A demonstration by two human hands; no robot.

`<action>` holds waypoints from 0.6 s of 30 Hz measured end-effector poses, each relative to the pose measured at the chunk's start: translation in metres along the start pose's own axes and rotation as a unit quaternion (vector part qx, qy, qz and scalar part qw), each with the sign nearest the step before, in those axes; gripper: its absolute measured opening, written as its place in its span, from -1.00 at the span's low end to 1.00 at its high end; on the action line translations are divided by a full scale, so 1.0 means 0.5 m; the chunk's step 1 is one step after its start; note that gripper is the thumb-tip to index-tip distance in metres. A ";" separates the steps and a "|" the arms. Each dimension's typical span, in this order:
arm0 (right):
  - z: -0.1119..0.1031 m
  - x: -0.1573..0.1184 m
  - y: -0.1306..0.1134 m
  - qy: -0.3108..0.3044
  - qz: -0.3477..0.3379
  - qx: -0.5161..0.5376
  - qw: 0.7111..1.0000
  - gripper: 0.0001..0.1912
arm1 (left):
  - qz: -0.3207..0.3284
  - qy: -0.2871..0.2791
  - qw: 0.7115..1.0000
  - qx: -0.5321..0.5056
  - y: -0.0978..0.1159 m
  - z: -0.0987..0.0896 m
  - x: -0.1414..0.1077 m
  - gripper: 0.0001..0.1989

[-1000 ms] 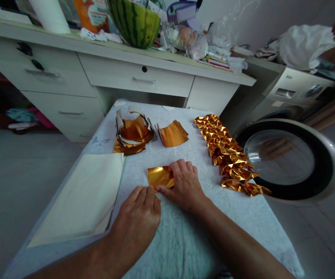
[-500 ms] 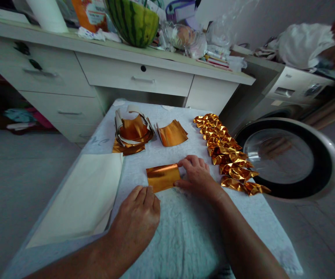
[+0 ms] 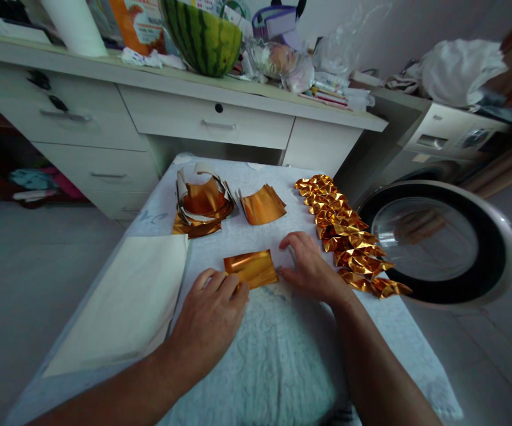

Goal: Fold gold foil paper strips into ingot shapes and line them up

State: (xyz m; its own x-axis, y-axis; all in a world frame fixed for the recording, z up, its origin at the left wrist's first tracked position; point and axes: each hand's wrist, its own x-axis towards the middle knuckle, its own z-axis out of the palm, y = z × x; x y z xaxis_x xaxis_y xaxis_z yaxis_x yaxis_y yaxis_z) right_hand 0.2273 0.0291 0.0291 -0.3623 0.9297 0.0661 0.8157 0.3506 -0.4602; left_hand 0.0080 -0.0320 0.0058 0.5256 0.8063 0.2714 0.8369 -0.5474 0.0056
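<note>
A sheet of gold foil paper (image 3: 253,267) lies in front of me on the cloth-covered table. My left hand (image 3: 220,307) has its fingers curled over the sheet's near left corner, thumb tucked low, gripping it. Just past the sheet's right edge, my right hand (image 3: 306,263) rests with thumb and fingers apart and nothing between them. Farther off lie a small stack of curved gold sheets (image 3: 264,204) and a larger curled bundle of gold and white paper (image 3: 205,201). Folded gold foil pieces (image 3: 348,236) overlap in rows on the right.
Large white paper (image 3: 122,302) covers the table's left side. An open washing machine door (image 3: 499,242) stands close by the table's right edge. Behind is a white drawer unit (image 3: 211,121) topped with a cut watermelon (image 3: 202,41), a paper roll (image 3: 73,26) and plastic bags.
My right hand has let go of the sheet's right edge and shifted slightly right, fingers parting. My left hand has slid a little up and over the near left corner.
</note>
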 end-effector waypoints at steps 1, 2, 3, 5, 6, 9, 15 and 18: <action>0.001 0.000 -0.006 0.012 -0.021 0.019 1.000 -0.64 | -0.007 0.000 1.000 -0.022 -0.003 0.001 0.004 -0.90; 0.002 0.000 -0.012 0.013 -0.049 0.036 0.998 -0.67 | -0.010 0.000 0.999 -0.047 -0.005 0.003 0.007 -0.91; 0.005 0.000 -0.018 0.000 -0.079 0.049 0.996 -0.72 | -0.011 -0.002 0.997 -0.076 -0.008 0.005 0.010 -0.90; 0.014 0.000 -0.027 -0.045 -0.115 0.051 0.991 -0.79 | -0.021 -0.017 0.991 -0.131 -0.014 0.009 0.014 -0.89; 0.018 0.000 -0.030 -0.059 -0.120 0.048 0.990 -0.80 | -0.025 -0.021 0.988 -0.151 -0.017 0.011 0.016 -0.87; 0.032 0.001 -0.029 -0.082 -0.118 0.038 0.989 -0.77 | -0.037 -0.028 0.979 -0.201 -0.024 0.014 0.022 -0.86; 0.038 0.006 -0.022 -0.070 -0.123 0.030 0.990 -0.84 | -0.054 -0.024 0.971 -0.230 -0.031 0.017 0.029 -0.90; 0.034 0.006 -0.026 -0.066 -0.126 0.027 0.990 -0.85 | -0.048 -0.001 0.972 -0.231 -0.032 0.024 0.027 -0.87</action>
State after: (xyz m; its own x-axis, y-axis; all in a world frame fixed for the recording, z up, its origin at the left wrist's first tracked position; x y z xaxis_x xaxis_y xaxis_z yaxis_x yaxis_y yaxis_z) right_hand 0.2082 0.0253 0.0201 -0.6089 0.7901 0.0705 0.6683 0.5589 -0.4909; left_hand 0.0034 -0.0097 -0.0021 0.4493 0.8588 0.2462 0.7241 -0.5115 0.4627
